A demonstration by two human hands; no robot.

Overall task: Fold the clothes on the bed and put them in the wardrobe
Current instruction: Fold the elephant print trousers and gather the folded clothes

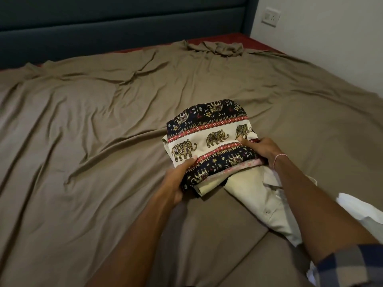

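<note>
Cream shirt (255, 195) folded, nearest, on bed (83, 121). Left hand (176, 181) and right hand (262, 150) each clasp a side of folded elephant-print garment (209, 139) stacked on it. Folding looks done. Next: lift stack level, carry to wardrobe. Far crumpled cloth (217, 48): garment or sheet, unclear.

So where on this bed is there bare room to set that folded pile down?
The bed sheet is bare left of the elephant-print pile, back to the headboard. It is crowded at near right, with the beige shirt and white cloth.
</note>
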